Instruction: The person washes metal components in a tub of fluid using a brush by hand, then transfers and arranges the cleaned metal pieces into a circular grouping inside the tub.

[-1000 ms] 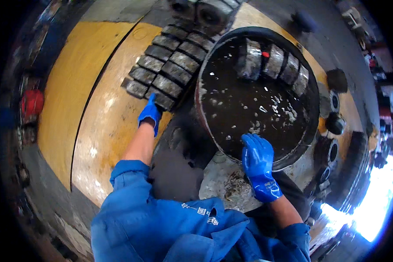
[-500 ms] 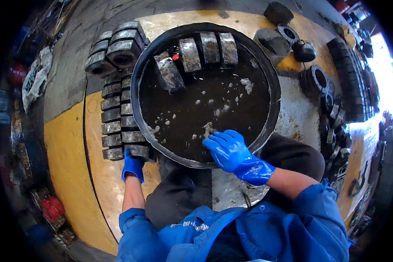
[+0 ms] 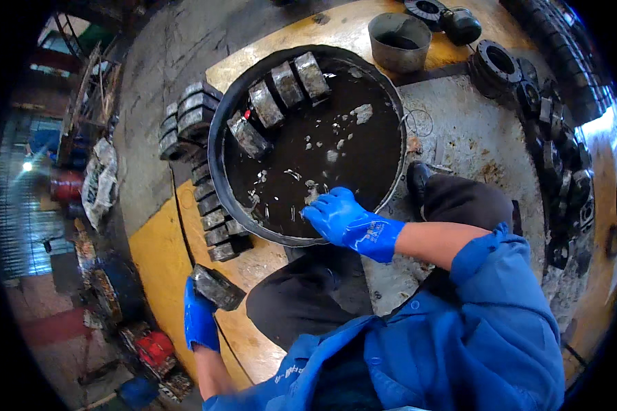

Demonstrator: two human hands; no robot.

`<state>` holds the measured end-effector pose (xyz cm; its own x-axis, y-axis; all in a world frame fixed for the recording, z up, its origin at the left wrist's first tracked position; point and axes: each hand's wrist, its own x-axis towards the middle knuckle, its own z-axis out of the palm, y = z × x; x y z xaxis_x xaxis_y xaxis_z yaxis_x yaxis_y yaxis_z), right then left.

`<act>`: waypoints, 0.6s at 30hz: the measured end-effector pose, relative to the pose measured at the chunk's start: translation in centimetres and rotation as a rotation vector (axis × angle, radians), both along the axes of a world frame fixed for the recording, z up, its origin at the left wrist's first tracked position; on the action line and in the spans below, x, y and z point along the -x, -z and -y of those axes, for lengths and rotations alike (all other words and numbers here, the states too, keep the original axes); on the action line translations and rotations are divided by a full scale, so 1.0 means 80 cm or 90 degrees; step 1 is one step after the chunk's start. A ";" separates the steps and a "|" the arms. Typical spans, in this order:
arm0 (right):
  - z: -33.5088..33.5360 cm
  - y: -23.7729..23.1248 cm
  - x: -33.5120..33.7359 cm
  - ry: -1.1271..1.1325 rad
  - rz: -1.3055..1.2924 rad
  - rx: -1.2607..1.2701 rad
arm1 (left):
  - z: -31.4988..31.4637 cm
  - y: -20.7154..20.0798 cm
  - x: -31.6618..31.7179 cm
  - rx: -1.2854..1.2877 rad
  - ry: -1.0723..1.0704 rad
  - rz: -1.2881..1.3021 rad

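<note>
My left hand [image 3: 199, 318], in a blue rubber glove, grips a dark, thick curved metal block [image 3: 219, 288] above the yellow floor, left of my knee. My gloved right hand [image 3: 343, 218] is closed over the near part of a round black tub [image 3: 217, 179] of dark liquid. A small pale clump [image 3: 312, 190] shows at its fingertips; whether the hand holds it I cannot tell. Several similar metal blocks [image 3: 286, 85] stand inside the tub along its far left wall, with a small red object [image 3: 247, 114] by them. Whitish scraps float on the liquid.
Left of the tub, more metal blocks stand in rows [image 3: 216, 219] and in a stack [image 3: 197, 113]. Beyond it are a grey bucket [image 3: 400, 44] and ring-shaped metal parts [image 3: 495, 65]. Dark parts [image 3: 562, 185] are piled along the right. A white sack [image 3: 101, 183] lies far left.
My left hand has lifted a metal block off the near end of the rows and brought it down and toward me. My right hand stays over the tub. The view has turned.
</note>
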<state>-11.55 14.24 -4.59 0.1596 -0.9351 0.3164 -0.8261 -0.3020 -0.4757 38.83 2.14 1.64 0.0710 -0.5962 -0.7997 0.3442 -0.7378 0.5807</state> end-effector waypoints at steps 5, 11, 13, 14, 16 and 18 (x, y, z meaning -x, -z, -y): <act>0.009 -0.056 -0.016 0.061 0.298 -0.226 | 0.031 -0.127 0.043 0.134 0.094 0.071; 0.041 -0.159 0.000 -0.073 0.726 -0.281 | 0.062 -0.223 0.209 0.260 0.237 0.100; 0.041 -0.187 0.021 -0.083 0.788 -0.284 | 0.069 -0.222 0.289 0.240 0.242 0.056; 0.044 -0.187 0.032 -0.070 0.832 -0.269 | 0.065 -0.219 0.362 0.231 0.229 0.092; 0.054 -0.191 0.053 -0.065 0.922 -0.237 | 0.085 -0.187 0.430 0.242 0.266 0.006; 0.063 -0.198 0.081 -0.025 0.984 -0.288 | 0.122 -0.130 0.476 0.320 0.395 0.036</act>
